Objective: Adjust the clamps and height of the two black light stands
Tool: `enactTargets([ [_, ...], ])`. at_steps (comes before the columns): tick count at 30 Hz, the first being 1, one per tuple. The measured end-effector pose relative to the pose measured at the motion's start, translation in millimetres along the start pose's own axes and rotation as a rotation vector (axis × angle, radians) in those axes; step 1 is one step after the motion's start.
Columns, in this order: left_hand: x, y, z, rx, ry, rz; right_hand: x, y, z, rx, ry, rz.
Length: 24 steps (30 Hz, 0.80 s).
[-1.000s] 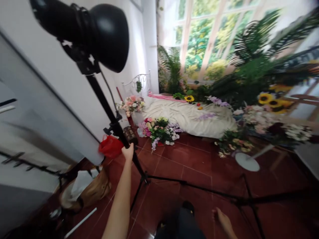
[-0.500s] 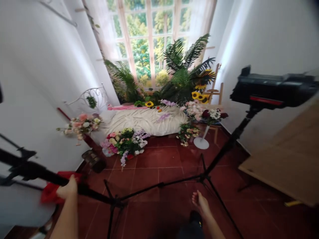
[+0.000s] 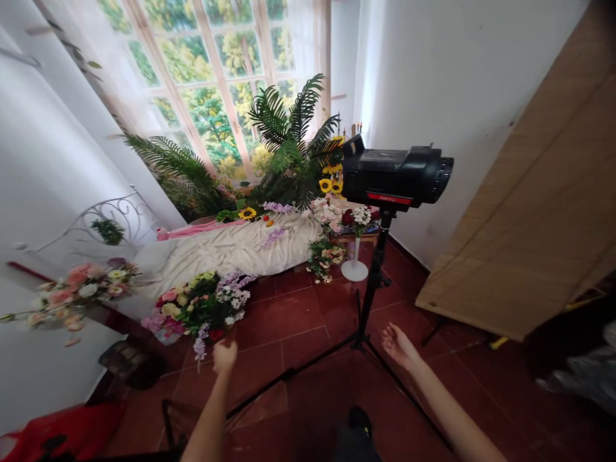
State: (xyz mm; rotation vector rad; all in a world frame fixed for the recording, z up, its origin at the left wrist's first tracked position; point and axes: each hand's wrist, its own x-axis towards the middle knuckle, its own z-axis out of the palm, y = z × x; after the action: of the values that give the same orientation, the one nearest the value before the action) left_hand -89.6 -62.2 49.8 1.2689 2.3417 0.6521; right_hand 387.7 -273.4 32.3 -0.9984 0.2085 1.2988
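My left hand (image 3: 224, 357) hovers over the floor in front of the flower bunch (image 3: 192, 301), its fingers curled with nothing visible in them. My right hand (image 3: 399, 346) is beside the lower pole of a black light stand (image 3: 369, 295). Its palm is turned inward and its fingers are loosely bent and apart, holding nothing. On top of that stand sits a black studio light (image 3: 397, 176) with a red label strip. The stand's legs spread over the floor between my hands. Part of another black stand (image 3: 168, 423) shows at the lower left.
A bed with a cream cloth (image 3: 231, 247) stands before a window backdrop (image 3: 212, 96) with palm leaves (image 3: 293, 138). A white flower stand (image 3: 355, 271) is behind the light stand. A brown board (image 3: 510, 212) leans right. Red fabric (image 3: 67, 430) lies lower left.
The view has turned right. My left hand has let go of the black stand pole on the left and moved rightward. My right hand has come nearer the other stand, its fingers looser.
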Motion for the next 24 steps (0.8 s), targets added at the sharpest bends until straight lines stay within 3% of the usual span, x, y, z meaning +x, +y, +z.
enactTargets([
  [3, -43.3, 89.1, 78.4, -0.324, -0.333, 0.309, 11.6, -44.9, 16.2, 0.138, -0.193, 0.033],
  [6, -101.8, 178.5, 137.8, -0.585, -0.643, 0.615, 25.2, -79.4, 30.6, 0.21, -0.317, 0.073],
  [9, -161.7, 256.7, 175.2, -0.776, -0.823, 0.783, 39.1, -102.0, 40.0, 0.261, -0.408, 0.153],
  [12, -212.7, 314.8, 199.2, -0.873, -0.885, 0.853, 50.4, -114.5, 44.7, 0.312, -0.494, 0.234],
  [17, -270.5, 365.4, 234.4, -0.907, -0.917, 0.825, 61.1, -126.2, 47.1, 0.361, -0.576, 0.299],
  [22, -292.0, 384.0, 254.3, -0.981, -0.758, 0.714, 67.5, -133.7, 48.0, 0.43, -0.593, 0.331],
  [24, -293.4, 384.4, 256.5, -0.965, -0.747, 0.697, 71.1, -133.4, 47.8, 0.426, -0.602, 0.312],
])
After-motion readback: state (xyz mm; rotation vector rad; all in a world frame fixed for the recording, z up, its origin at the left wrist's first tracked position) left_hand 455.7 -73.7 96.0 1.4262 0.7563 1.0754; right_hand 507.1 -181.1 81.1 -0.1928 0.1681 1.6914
